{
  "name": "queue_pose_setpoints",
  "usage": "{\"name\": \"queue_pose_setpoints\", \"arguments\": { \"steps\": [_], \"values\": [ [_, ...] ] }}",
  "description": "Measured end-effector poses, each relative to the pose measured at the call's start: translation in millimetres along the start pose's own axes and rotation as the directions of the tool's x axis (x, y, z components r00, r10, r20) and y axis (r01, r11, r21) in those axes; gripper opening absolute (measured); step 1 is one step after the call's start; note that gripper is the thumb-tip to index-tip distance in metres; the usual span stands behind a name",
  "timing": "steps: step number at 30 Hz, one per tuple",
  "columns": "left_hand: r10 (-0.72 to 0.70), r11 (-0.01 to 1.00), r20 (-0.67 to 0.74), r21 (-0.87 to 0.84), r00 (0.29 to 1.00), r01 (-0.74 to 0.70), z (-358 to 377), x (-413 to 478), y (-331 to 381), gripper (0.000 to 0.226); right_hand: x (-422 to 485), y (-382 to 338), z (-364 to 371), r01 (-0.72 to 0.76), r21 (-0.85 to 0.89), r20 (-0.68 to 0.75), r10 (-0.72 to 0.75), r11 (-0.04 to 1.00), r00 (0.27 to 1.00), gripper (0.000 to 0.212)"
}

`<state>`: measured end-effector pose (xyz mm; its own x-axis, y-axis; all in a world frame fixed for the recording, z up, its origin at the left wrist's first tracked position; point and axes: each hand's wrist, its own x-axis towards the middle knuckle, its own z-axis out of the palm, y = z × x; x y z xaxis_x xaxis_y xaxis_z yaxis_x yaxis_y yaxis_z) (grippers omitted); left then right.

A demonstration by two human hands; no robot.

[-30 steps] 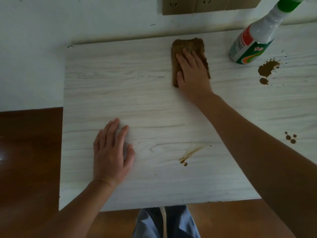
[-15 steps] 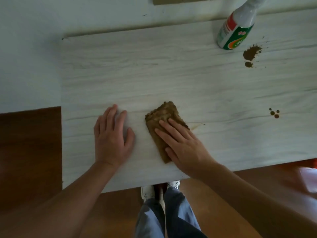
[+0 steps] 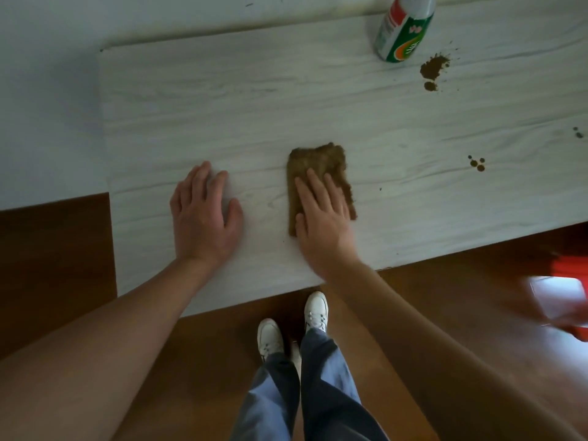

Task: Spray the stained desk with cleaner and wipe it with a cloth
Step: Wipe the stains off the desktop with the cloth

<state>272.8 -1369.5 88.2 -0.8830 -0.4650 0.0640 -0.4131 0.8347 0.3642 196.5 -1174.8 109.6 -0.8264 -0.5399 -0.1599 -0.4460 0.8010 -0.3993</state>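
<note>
A white wood-grain desk (image 3: 318, 100) fills the upper half of the view. My right hand (image 3: 321, 214) lies flat on a folded brown cloth (image 3: 313, 163) and presses it onto the desk near the front edge. My left hand (image 3: 203, 211) rests flat on the bare desk to the left of the cloth, fingers apart, holding nothing. A white and green spray bottle (image 3: 402, 30) stands at the back right. Beside it is a large brown stain (image 3: 432, 70), and small brown drops (image 3: 476, 163) lie further right.
A pale wall runs behind and left of the desk. Brown wooden floor lies below the front edge, with my legs and white shoes (image 3: 315, 311) close to it. A red object (image 3: 569, 272), blurred, sits on the floor at the right.
My right hand drew the cloth from the back of the desk to the front, over the brown streak, which no longer shows. The left hand stayed put. The camera view shifted downwards.
</note>
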Motion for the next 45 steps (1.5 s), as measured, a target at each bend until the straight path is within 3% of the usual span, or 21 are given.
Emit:
{"name": "queue_pose_setpoints", "arguments": {
  "steps": [3, 6, 13, 19, 21, 26, 29, 32, 40, 42, 45],
  "values": [
    [-0.004, 0.998, 0.027, -0.058, 1.000, 0.006, -4, 1, -3, 0.055, -41, -11, 10, 0.184, -0.027, 0.122, -0.179, 0.983, 0.976, 0.061],
    [0.076, 0.996, 0.062, -0.044, 0.995, -0.074, -13, -5, -11, 0.053, -50, 7, 3, 0.233, -0.042, 0.165, -0.223, 0.972, 0.961, 0.060],
    [0.133, 0.987, 0.089, 0.074, 0.987, -0.139, -29, -48, -54, 0.054, -17, 41, -12, -0.037, -0.021, -0.018, 0.037, 0.999, 0.999, 0.056],
    [0.131, 0.990, 0.063, 0.053, 0.989, -0.134, -26, -51, -61, 0.054, -7, 0, 18, -0.180, 0.084, -0.167, 0.192, 0.980, 0.967, 0.059],
    [0.139, 0.988, 0.048, 0.061, 0.989, -0.142, -25, -52, -63, 0.054, -8, -21, 27, -0.127, 0.082, -0.157, 0.138, 0.989, 0.978, 0.058],
    [0.145, 0.985, 0.059, 0.081, 0.988, -0.150, -25, -51, -65, 0.054, -29, -75, 50, 0.180, -0.004, 0.011, -0.180, 0.984, 0.984, 0.059],
    [0.153, 0.984, 0.059, 0.088, 0.986, -0.158, -25, -50, -65, 0.054, -29, -66, 44, 0.252, -0.022, 0.058, -0.250, 0.968, 0.966, 0.056],
    [0.150, 0.986, 0.050, 0.070, 0.987, -0.153, -25, -50, -64, 0.053, -23, -45, 33, 0.241, -0.031, 0.019, -0.241, 0.970, 0.970, 0.055],
    [0.150, 0.987, 0.041, 0.056, 0.988, -0.152, -25, -50, -65, 0.053, 3, -7, 20, -0.104, 0.015, -0.164, 0.105, 0.994, 0.981, 0.055],
    [0.148, 0.987, 0.050, 0.055, 0.988, -0.151, -25, -50, -64, 0.053, -1, -21, 26, -0.081, 0.010, -0.145, 0.082, 0.997, 0.986, 0.055],
    [0.146, 0.986, 0.064, 0.071, 0.987, -0.150, -26, -50, -64, 0.053, -16, -43, 33, 0.086, -0.019, -0.065, -0.087, 0.996, 0.994, 0.055]
  ]
}}
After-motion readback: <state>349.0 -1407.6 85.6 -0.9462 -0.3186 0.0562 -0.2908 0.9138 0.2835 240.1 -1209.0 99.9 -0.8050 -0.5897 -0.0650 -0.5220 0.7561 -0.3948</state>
